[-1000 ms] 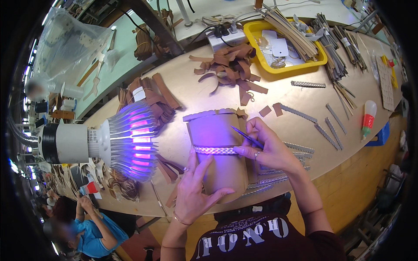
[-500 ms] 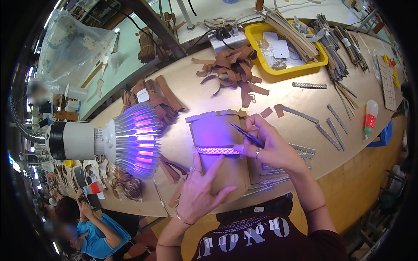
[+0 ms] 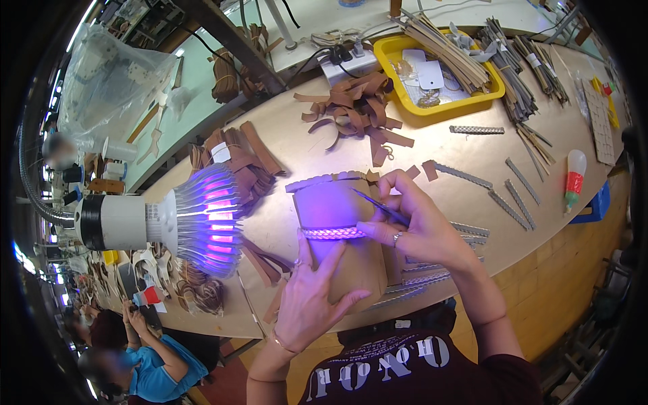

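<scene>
A braided strip [image 3: 331, 233], glowing violet under the lamp, lies across a brown block-like form [image 3: 358, 277] with rounded corners. My left hand [image 3: 310, 297] rests on this form with its fingers spread, the index fingertip at the strip's left end and another fingertip just below it. At the strip's right end presses the thumb of my right hand [image 3: 405, 219]. That hand also grips a slim dark pointed tool [image 3: 379, 206], its tip aimed up and left above the form. Whether it is tweezers or an awl I cannot tell. A scalloped brown strip [image 3: 331, 179] runs along the form's far edge.
A finned lamp [image 3: 206, 219] shines violet close on the left. Brown strip scraps [image 3: 358, 108] and a yellow tray [image 3: 439, 111] lie beyond. Braided pieces [image 3: 466, 175] and a red-and-white glue bottle [image 3: 574, 182] lie right. A person in blue [image 3: 162, 371] sits lower left.
My right thumb has shifted slightly left along the braided strip, and the pointed tool has moved with that hand. My left hand stays nearly in place. The whole view has shifted a little.
</scene>
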The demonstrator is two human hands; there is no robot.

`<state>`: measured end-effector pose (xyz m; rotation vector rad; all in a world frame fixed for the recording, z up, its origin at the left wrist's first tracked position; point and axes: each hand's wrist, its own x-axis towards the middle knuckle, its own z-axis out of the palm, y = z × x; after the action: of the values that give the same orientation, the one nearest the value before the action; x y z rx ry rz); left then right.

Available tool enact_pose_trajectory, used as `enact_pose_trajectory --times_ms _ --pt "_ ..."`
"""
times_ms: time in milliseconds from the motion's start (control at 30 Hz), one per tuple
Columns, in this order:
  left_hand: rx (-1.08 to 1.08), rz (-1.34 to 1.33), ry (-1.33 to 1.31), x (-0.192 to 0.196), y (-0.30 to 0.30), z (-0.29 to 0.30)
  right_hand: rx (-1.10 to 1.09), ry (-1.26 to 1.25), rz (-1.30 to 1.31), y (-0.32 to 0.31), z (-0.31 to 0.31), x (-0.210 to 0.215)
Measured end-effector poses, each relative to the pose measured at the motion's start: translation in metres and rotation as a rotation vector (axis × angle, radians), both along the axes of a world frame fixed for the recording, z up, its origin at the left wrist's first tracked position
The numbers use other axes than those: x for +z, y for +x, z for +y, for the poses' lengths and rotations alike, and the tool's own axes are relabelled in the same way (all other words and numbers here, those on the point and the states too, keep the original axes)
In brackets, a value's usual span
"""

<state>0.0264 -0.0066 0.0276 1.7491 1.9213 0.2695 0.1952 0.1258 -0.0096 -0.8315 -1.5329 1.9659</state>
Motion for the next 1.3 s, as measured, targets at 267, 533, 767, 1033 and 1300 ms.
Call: enact_pose_trajectory --times_ms 267,533,767,1033,1300 --pt "0.0 -0.009 -0.012 0.002 0.0 0.001 -0.095 0.04 -0.063 0.008 -0.008 -0.032" --pt "0.009 -0.011 -0.024 0.005 0.001 0.003 -0.088 -0.017 -0.121 0.006 -0.012 -0.036" --pt "0.006 0.0 -0.034 0.004 0.001 0.003 -0.165 0.074 -0.128 0.0 -0.019 -0.041" --pt "-0.032 0.02 0.04 -0.001 -0.001 0.001 -0.12 0.339 -0.323 0.002 -0.019 -0.038" --pt "-0.015 0.014 0.056 -0.007 0.003 -0.004 -0.229 0.009 -0.223 -0.006 -0.031 -0.088"
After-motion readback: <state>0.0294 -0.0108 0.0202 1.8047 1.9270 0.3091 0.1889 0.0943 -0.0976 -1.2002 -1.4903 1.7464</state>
